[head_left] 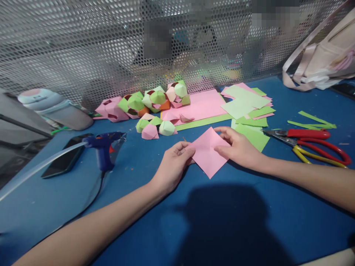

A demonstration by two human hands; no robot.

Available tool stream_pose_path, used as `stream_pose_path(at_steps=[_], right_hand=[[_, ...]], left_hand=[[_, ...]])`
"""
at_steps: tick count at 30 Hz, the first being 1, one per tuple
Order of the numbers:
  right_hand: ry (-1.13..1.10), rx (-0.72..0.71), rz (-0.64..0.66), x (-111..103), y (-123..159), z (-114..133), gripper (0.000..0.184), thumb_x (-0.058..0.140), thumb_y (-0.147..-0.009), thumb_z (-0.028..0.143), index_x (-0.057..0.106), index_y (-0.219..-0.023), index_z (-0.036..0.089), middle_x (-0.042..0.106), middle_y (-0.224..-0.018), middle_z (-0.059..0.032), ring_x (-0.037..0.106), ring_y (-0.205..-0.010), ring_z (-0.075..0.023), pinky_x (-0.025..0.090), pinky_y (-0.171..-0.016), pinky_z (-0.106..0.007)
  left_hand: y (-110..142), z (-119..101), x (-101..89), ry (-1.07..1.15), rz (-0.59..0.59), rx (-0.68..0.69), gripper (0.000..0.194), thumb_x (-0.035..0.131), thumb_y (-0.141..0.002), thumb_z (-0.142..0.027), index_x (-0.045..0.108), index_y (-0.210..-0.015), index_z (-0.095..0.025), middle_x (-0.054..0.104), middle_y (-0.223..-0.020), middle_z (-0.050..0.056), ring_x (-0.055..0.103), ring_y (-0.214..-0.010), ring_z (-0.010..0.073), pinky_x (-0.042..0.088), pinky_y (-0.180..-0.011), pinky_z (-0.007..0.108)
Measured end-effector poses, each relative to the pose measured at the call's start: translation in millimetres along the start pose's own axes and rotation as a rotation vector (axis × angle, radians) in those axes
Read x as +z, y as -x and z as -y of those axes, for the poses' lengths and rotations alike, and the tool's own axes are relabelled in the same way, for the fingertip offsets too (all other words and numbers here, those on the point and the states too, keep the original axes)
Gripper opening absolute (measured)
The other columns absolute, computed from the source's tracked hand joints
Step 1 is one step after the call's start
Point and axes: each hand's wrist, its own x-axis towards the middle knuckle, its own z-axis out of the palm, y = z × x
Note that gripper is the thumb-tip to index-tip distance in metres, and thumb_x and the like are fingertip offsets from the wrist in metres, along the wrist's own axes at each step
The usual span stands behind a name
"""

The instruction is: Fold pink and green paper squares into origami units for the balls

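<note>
A square of pink paper [210, 162] is held up just over the blue table, turned so one corner points toward me. Faint crease lines cross its middle. My left hand [179, 159] pinches its left corner, thumb on top and fingers beneath. At the right corner, my right hand [238, 147] grips the sheet, its thumb lying on the face and its fingers behind the edge. Beyond the sheet sit small folded paper pieces [150, 132] in pink and green. Larger folded paper shapes [135, 104] stand in a row behind them.
A blue glue gun [104, 153] with its cord stands at left by a dark phone [65, 159] and a bottle [69, 112]. Green and pink sheets [245, 101] are piled behind my right hand. Scissors [321, 147], green strips [313, 123] and a pale bag [318, 59] lie right. A perforated metal panel [111, 48] borders the back.
</note>
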Motion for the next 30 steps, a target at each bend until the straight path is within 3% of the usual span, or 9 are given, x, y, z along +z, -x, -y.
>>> stream_pose_path(at_steps=[5,10,13,15,19,24,30], right_hand=[[0.047,-0.023,0.005,-1,1,-3,0.050,0.058,-0.078,0.016,0.048,-0.127,0.018,0.065,-0.101,-0.0062,0.062,-0.081,-0.0157,0.051,-0.073,-0.032],[0.125,-0.064,0.044,-4,2,-1,0.038,0.059,-0.076,0.011,0.059,-0.114,0.018,0.067,-0.103,-0.0053,0.062,-0.084,-0.0149,0.051,-0.074,-0.028],[0.250,-0.262,0.107,-4,3,-1,0.020,0.056,-0.078,0.007,0.067,-0.094,0.016,0.068,-0.090,-0.0045,0.061,-0.084,-0.0155,0.050,-0.075,-0.029],[0.316,-0.446,0.141,-3,3,-3,0.018,0.053,-0.082,0.006,0.067,-0.088,0.015,0.068,-0.086,-0.0056,0.060,-0.084,-0.0164,0.050,-0.076,-0.032],[0.408,-0.738,0.198,-1,6,-9,0.023,0.044,-0.090,0.007,0.066,-0.093,0.013,0.069,-0.103,-0.0128,0.061,-0.099,-0.0195,0.052,-0.084,-0.038],[0.523,-0.836,0.254,1,11,-10,0.030,0.043,-0.093,0.011,0.057,-0.119,0.012,0.067,-0.115,-0.0141,0.060,-0.111,-0.0202,0.053,-0.090,-0.039],[0.656,-0.941,0.244,2,11,-9,0.024,0.046,-0.092,0.010,0.065,-0.107,0.010,0.068,-0.115,-0.0134,0.059,-0.115,-0.0224,0.053,-0.094,-0.039]], left_hand=[[-7,-9,-15.3,-0.612,0.050,0.196,0.019,0.061,-0.082,-0.035,0.064,-0.082,-0.016,0.062,-0.079,0.001,0.056,-0.073,0.0134,0.044,-0.071,0.028],[-13,-7,-31.8,-0.889,0.133,0.386,0.013,0.058,-0.084,-0.027,0.066,-0.079,-0.018,0.065,-0.084,0.002,0.058,-0.083,0.0167,0.043,-0.078,0.031],[-15,-3,-39.2,-0.952,0.181,0.476,0.011,0.059,-0.085,-0.025,0.068,-0.081,-0.019,0.067,-0.083,0.002,0.057,-0.085,0.0168,0.043,-0.080,0.031],[-17,-2,-42.7,-0.960,0.210,0.516,0.011,0.058,-0.086,-0.024,0.068,-0.083,-0.020,0.067,-0.084,0.002,0.057,-0.085,0.0167,0.043,-0.081,0.032],[-21,-3,-46.1,-0.953,0.260,0.536,0.011,0.059,-0.086,-0.024,0.068,-0.083,-0.020,0.066,-0.084,0.002,0.056,-0.086,0.0168,0.044,-0.081,0.031],[-22,-3,-47.3,-0.952,0.277,0.553,0.010,0.058,-0.086,-0.020,0.068,-0.083,-0.018,0.066,-0.084,0.002,0.056,-0.087,0.0167,0.043,-0.082,0.031],[-25,-4,-50.5,-0.952,0.319,0.557,0.012,0.058,-0.086,-0.022,0.069,-0.086,-0.018,0.066,-0.086,0.004,0.057,-0.088,0.0171,0.044,-0.083,0.032]])
